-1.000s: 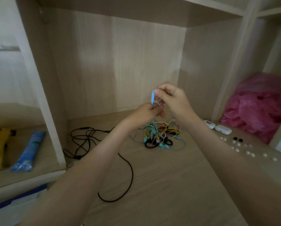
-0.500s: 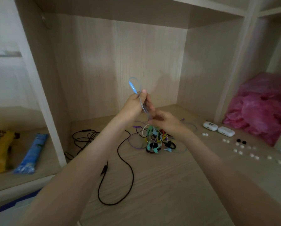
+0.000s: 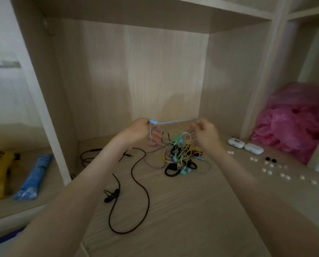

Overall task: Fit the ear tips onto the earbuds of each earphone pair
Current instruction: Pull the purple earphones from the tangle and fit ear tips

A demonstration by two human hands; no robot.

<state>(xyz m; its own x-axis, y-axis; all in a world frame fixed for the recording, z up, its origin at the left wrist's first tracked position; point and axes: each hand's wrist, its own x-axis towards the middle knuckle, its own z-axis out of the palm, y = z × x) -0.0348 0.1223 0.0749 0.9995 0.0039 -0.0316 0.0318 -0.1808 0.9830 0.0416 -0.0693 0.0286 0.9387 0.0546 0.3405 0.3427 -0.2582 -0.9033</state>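
A black earphone (image 3: 111, 195) lies on the desk (image 3: 182, 210) closest to the person, down low and short of the left fingers. Farther in, right under both sets of fingers, sits a messy pile of earphones (image 3: 181, 154) in many colors. Above the pile, the left hand (image 3: 138, 130) pinches a blue cord (image 3: 169, 122) at its thick blue bit. The right hand (image 3: 205, 132) has curled fingers that seem to pinch the other end, though it is blurry there. The cord runs tight and flat between the two hands. The step looks like getting this one earphone free of the pile. Slow, soft pulls would work best, so the other cords do not come along or knot up. The small white ear tips (image 3: 266, 171) wait in pairs on the desk, off to the right of the right fingers. Two white cases (image 3: 245, 145) sit a bit farther back.
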